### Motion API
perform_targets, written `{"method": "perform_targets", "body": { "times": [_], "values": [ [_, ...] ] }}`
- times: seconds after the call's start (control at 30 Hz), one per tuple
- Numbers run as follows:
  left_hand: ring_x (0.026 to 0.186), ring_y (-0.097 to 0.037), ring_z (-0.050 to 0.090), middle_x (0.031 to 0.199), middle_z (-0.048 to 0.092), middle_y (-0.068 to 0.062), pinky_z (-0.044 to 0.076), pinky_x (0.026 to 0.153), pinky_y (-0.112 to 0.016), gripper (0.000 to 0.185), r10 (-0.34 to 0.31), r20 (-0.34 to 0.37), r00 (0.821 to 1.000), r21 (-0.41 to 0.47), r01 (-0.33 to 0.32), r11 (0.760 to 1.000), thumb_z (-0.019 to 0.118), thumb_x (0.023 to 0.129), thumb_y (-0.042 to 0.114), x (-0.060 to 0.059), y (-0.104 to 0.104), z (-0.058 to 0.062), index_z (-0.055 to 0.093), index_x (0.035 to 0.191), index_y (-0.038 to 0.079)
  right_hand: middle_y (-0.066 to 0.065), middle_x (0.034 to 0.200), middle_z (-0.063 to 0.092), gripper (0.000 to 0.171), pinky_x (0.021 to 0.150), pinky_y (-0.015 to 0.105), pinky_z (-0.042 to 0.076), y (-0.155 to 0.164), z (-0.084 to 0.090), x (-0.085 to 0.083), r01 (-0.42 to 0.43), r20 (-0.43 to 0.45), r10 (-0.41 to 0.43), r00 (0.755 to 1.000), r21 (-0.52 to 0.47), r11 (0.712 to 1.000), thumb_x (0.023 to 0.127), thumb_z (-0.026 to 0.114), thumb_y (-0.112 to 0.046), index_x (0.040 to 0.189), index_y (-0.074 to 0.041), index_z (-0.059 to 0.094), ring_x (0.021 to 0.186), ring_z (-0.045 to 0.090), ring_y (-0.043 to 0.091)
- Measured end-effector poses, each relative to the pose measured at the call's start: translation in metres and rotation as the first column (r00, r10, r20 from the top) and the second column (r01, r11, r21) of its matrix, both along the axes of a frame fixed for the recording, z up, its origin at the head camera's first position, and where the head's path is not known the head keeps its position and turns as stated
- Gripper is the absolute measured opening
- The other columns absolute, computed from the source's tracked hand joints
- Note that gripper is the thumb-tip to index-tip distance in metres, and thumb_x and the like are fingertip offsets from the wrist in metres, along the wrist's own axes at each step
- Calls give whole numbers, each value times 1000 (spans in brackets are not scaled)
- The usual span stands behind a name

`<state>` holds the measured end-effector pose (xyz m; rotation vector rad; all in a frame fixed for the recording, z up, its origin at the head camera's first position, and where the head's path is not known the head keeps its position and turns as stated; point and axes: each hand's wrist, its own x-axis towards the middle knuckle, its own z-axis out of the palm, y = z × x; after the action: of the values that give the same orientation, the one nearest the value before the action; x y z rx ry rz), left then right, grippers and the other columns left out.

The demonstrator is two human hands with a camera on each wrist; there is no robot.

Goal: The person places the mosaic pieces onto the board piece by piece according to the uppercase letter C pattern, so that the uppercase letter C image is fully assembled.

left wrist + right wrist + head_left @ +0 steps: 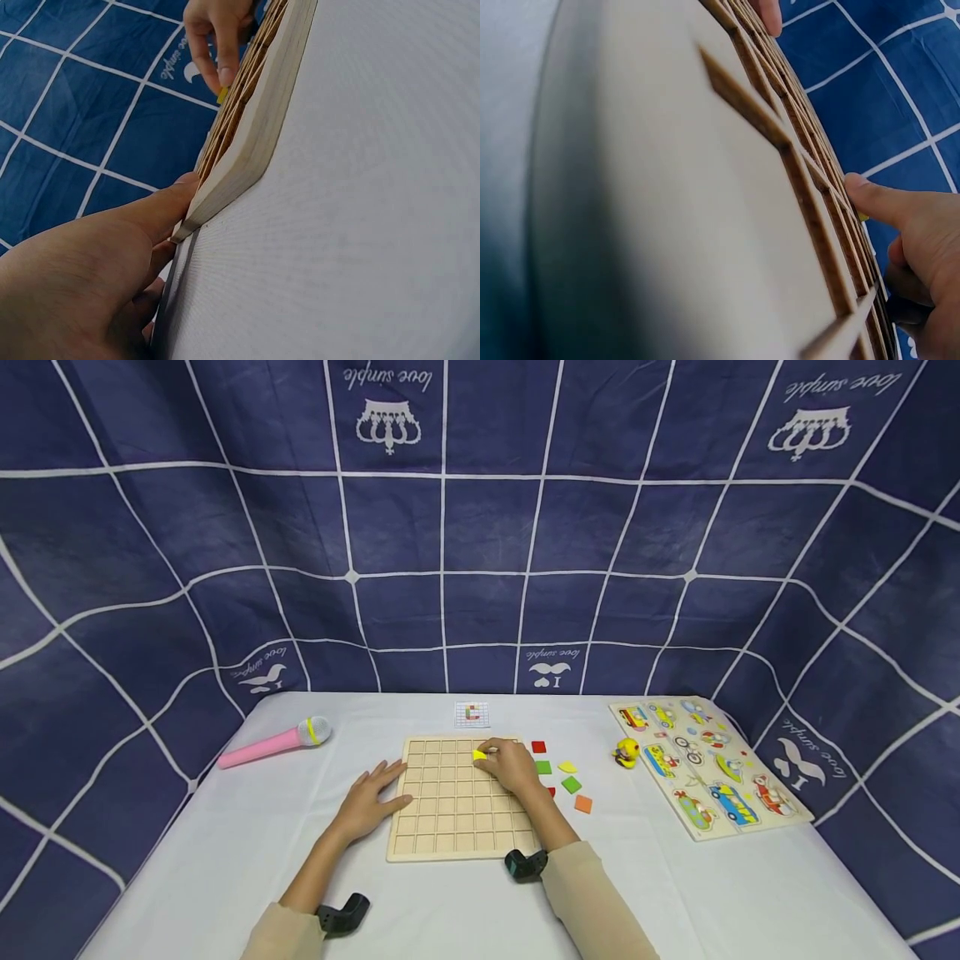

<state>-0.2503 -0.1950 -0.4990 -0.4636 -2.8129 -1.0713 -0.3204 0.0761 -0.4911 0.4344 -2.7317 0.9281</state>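
Wooden grid board (446,814) lies flat on the white table (427,910), near the middle; the right hand and forearm cover part of its right side, so I cannot inspect the cells there. The right wrist view blurs its nearest edge. Puzzle board (726,829) lies well to the right, bearing vehicle pictures whose finer details are too small to read. Pink microphone (277,745) rests at the left, well apart from the grid.

Left hand (367,802): fingers spread apart, touching the grid's left edge, thumb over the rim. Right hand (512,764), above the grid's far right part: thumb and forefinger clamped on a yellow piece; other fingers largely hidden. Both sleeves (600,902) are cut off below.

Small card (472,714) lies just beyond the grid; its coloured pattern is hard to make out. Yellow duck (626,752) sits near the puzzle board. Loose tiles (583,804), red, green, yellow and orange, lie right of the grid, one red tile (552,792) partly concealed by the forearm. Yellow piece (478,755) is mostly masked by fingertips; whether it touches the grid, I cannot tell.
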Motion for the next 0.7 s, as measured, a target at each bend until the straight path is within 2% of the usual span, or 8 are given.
{"method": "perform_targets", "body": {
  "times": [0.27, 0.57, 0.7],
  "values": [
    [134, -37, 24, 142, 40, -12, 9, 110, -53, 64, 5, -10, 1000, -4, -5, 1000, 68, 82, 33, 0, 0, -1, 46, 136, 6, 4, 91, 70, 26, 64, 32, 51, 1, 0, 0, -3, -11, 3, 1000, 12, 1000, 75, 77, -32, 95, -17, 72, 82, 65, 24],
    [134, -36, 24, 142, 40, -12, 10, 110, -52, 64, 12, -13, 1000, -10, -12, 1000, 68, 82, 34, 0, 0, -1, 46, 136, 7, 4, 91, 70, 25, 62, 31, 50, 1, 0, 1, -20, -9, 20, 1000, 13, 1000, 76, 76, -32, 96, -17, 72, 74, 61, 18],
    [134, -36, 24, 142, 40, -12, 10, 110, -52, 64, 14, -13, 1000, -12, -14, 1000, 68, 82, 34, 0, 0, -2, 46, 136, 7, 3, 84, 69, 25, 58, 28, 48, 2, -1, 2, -26, -14, 27, 1000, 5, 1000, 76, 76, -31, 96, -17, 72, 67, 57, 14]
  ]
}}
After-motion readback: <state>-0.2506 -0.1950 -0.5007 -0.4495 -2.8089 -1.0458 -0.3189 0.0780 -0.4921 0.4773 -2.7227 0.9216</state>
